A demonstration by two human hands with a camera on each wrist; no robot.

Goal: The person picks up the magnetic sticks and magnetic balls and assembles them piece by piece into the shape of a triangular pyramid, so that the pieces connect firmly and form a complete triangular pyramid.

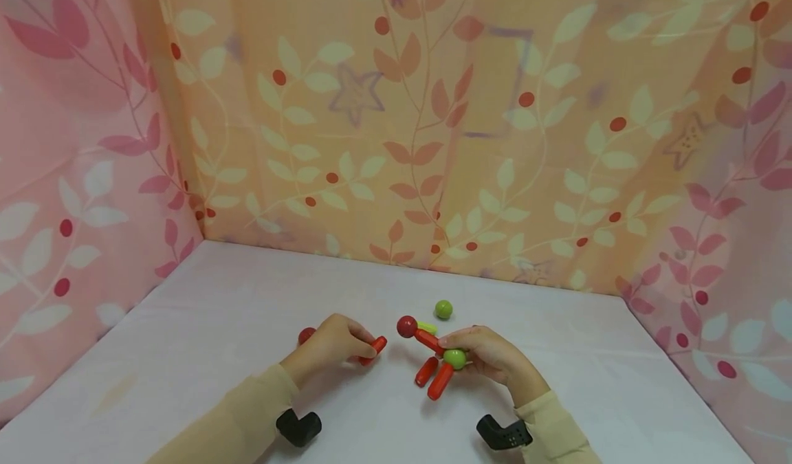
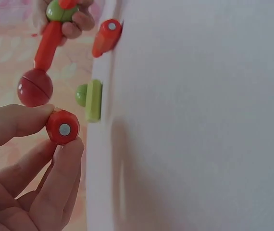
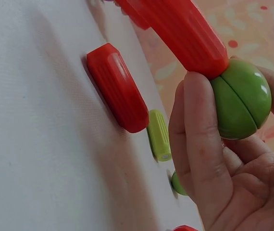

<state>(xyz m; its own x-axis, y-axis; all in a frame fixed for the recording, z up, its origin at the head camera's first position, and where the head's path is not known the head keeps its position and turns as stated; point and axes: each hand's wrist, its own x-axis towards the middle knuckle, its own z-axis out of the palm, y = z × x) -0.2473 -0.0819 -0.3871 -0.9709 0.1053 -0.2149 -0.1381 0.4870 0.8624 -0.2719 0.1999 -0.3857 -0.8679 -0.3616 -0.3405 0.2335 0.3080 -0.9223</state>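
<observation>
- The left hand (image 1: 337, 344) is pinching a faceted red rod (image 1: 374, 351) above the tabletop (image 1: 619, 368); the rod's end is showing a pale disc.
- The right hand (image 1: 491, 357), clamped on a glossy, seamed green ball (image 1: 455, 359), is holding it off the surface; an upper red rod (image 1: 427, 341) is linking it to a red ball (image 1: 406, 326), while a lower red rod (image 1: 440, 383) is jutting downward.
- The left hand is partly hiding another red ball (image 1: 306, 335); the right fingers are covering part of the green one.
- A loose red rod (image 1: 426, 372) is lying nearby.
- Floral cloth walls (image 1: 396, 141) are bordering the tabletop, which is stretching out on both sides.
</observation>
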